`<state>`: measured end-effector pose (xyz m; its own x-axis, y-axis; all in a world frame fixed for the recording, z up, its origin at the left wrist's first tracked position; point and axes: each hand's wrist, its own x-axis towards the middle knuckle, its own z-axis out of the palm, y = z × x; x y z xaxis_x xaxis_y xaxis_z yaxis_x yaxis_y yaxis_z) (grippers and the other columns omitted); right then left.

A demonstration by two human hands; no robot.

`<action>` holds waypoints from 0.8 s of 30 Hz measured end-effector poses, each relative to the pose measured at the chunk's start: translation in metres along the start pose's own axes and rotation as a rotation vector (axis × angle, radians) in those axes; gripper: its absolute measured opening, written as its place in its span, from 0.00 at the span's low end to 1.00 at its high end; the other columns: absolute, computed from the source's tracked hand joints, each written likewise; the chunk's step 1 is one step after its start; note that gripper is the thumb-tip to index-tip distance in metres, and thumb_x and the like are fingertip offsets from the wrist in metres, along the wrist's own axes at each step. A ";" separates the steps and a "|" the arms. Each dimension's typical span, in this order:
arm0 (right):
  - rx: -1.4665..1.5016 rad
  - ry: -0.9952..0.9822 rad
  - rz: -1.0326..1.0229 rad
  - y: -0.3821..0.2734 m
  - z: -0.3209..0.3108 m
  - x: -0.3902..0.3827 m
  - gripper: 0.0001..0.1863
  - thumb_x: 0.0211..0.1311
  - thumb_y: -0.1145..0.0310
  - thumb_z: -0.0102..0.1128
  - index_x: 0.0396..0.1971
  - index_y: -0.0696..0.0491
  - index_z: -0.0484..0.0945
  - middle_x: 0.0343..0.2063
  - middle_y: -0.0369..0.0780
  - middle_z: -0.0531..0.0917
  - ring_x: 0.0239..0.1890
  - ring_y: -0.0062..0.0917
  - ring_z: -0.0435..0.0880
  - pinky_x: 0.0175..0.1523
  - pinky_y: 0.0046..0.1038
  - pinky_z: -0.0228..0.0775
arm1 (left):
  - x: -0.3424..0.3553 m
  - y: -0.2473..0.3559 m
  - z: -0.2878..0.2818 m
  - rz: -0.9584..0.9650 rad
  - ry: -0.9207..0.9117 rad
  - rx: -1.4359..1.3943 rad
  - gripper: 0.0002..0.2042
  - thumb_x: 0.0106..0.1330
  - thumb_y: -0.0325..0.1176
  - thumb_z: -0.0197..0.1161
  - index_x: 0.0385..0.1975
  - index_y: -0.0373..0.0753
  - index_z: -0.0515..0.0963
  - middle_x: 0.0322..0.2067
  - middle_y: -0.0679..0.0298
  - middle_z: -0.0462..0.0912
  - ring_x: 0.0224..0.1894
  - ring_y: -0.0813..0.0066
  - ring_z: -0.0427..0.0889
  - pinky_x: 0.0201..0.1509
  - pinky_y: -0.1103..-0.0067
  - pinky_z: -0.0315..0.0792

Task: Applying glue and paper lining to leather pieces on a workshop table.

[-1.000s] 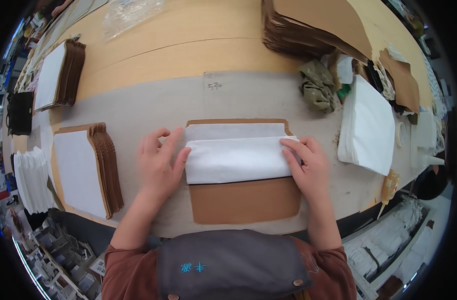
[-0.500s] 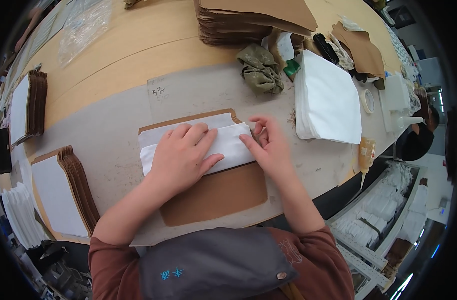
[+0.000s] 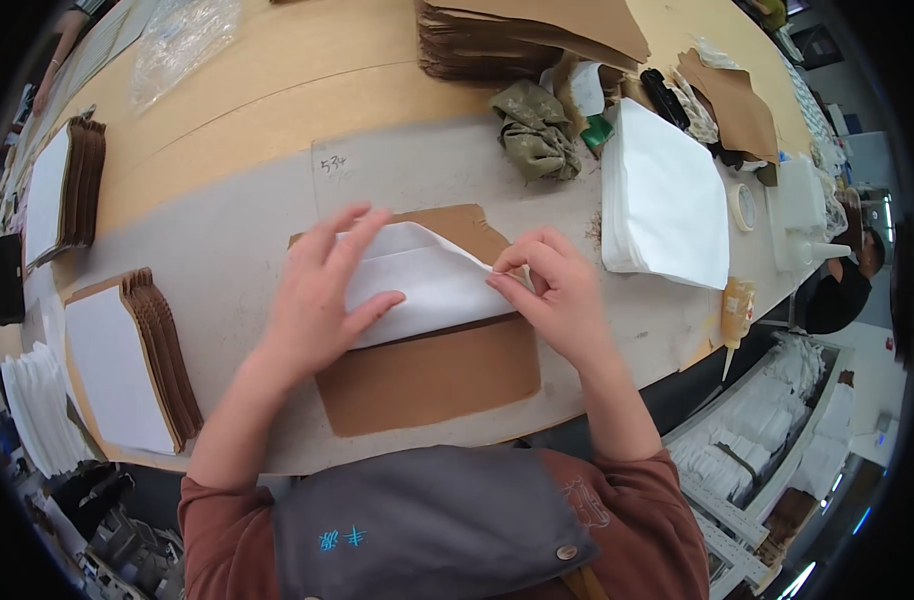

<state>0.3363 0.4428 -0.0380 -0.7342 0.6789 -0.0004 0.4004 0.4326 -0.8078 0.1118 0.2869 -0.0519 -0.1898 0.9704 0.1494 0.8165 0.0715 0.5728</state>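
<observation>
A folded white cloth piece (image 3: 417,290) lies on a brown card piece (image 3: 427,380) in front of me, its far edge lifted slightly at the right. My right hand (image 3: 537,280) pinches the cloth's right corner between thumb and fingertips. My left hand (image 3: 332,280) is at the cloth's left end, fingers spread apart, thumb resting on the white surface. A brown edge of the card shows behind the cloth. The card sits on a grey work mat (image 3: 237,230).
Left are brown-and-white piece stacks (image 3: 112,365) and white pieces (image 3: 42,405). Right are white sheets (image 3: 667,190), an olive cloth (image 3: 537,135), a glue bottle (image 3: 737,310) and tape (image 3: 741,207). Behind lie brown sheets (image 3: 537,30) and plastic (image 3: 182,45). A person (image 3: 837,295) is at far right.
My left hand has moved left from over the middle of the cloth. My right hand now pinches the cloth's corner, pulling it away from the card's far edge, more of which shows.
</observation>
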 end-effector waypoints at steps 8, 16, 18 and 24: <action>-0.033 0.068 -0.036 0.017 0.006 -0.004 0.05 0.60 0.73 0.68 0.34 0.56 0.82 0.33 0.35 0.82 0.22 0.20 0.73 0.28 0.22 0.66 | -0.009 -0.010 -0.011 0.029 -0.005 0.060 0.26 0.61 0.32 0.70 0.61 0.42 0.74 0.60 0.57 0.73 0.60 0.55 0.73 0.63 0.67 0.69; -0.115 0.120 -0.051 0.024 0.009 -0.001 0.06 0.60 0.72 0.69 0.34 0.56 0.82 0.33 0.38 0.82 0.28 0.28 0.81 0.32 0.27 0.74 | 0.030 0.004 0.027 0.207 -0.094 0.018 0.20 0.62 0.34 0.69 0.55 0.42 0.78 0.51 0.60 0.77 0.53 0.60 0.76 0.58 0.67 0.72; -0.112 0.131 -0.044 0.026 0.009 -0.001 0.06 0.59 0.72 0.69 0.34 0.56 0.82 0.32 0.38 0.82 0.29 0.28 0.81 0.33 0.27 0.75 | 0.037 0.006 0.032 0.232 -0.107 0.015 0.21 0.62 0.36 0.69 0.55 0.42 0.79 0.50 0.60 0.77 0.52 0.61 0.76 0.57 0.67 0.72; -0.099 0.136 -0.027 0.027 0.009 0.002 0.06 0.58 0.73 0.69 0.35 0.55 0.81 0.32 0.38 0.81 0.30 0.30 0.82 0.33 0.28 0.75 | 0.042 0.006 0.036 0.278 -0.108 0.093 0.24 0.61 0.40 0.69 0.58 0.43 0.78 0.48 0.61 0.76 0.50 0.63 0.76 0.57 0.68 0.72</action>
<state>0.3408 0.4501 -0.0648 -0.6667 0.7378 0.1057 0.4389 0.5033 -0.7443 0.1285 0.3365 -0.0711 0.1031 0.9742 0.2006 0.8763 -0.1844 0.4451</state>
